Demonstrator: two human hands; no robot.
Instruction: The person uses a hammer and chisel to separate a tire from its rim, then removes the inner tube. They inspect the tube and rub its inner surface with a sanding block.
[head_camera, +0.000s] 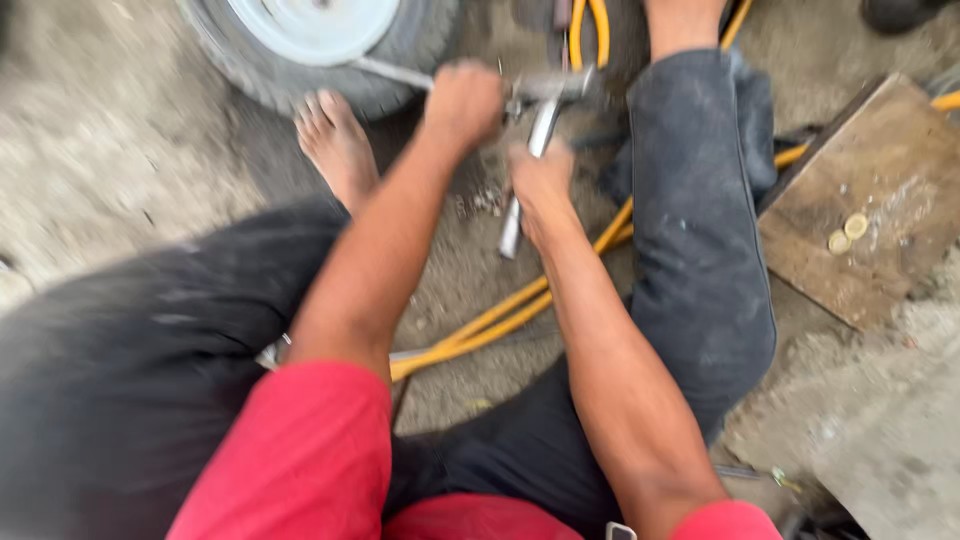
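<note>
Two hands were on a metal cross-shaped wrench (535, 110), w/ the person sat on a gritty concrete floor (90, 150). Going left to right: a small tyre w/ a pale rim (320, 40) lay top left, bare foot (335, 145) just beside it. Left hand (462, 100) was fisted tight round the wrench's horizontal bar, which ran toward the rim. Right hand (540, 185) was wrapped round the downward bar, closed too. Yellow hose (500, 310) ran under the arms btwn the legs. Far right, a wooden board (870, 190) w/ a couple of round brass-coloured bits (847, 233). Frame's blurry, so prob lots of force going in. If the wrench slipped off, knuckles could hit the concrete, and that foot's v close.
</note>
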